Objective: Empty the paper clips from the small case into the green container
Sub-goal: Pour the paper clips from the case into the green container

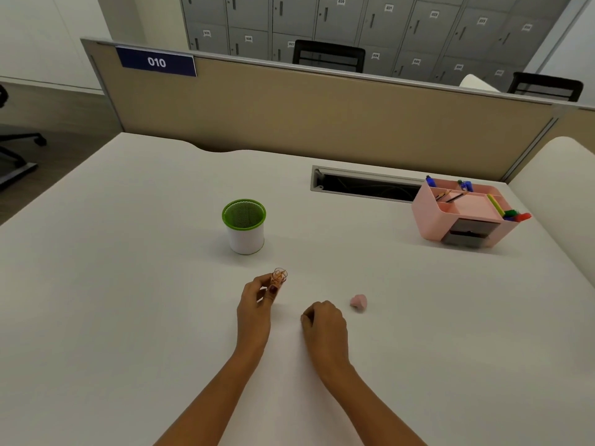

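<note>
A small clear case [278,276] with orange paper clips inside is pinched between the fingers of my left hand [257,300], held upright just above the white desk. The green-rimmed mesh container [244,225] with a white wall stands on the desk a little beyond and to the left of the case, its inside dark green. My right hand [323,320] rests on the desk with its fingers curled in and nothing visible in it. A small pink cap [358,301] lies on the desk just right of my right hand.
A pink desk organiser [463,214] with pens and pencils stands at the back right. An open cable slot [363,185] is cut into the desk behind it. A beige partition [322,117] closes off the far edge.
</note>
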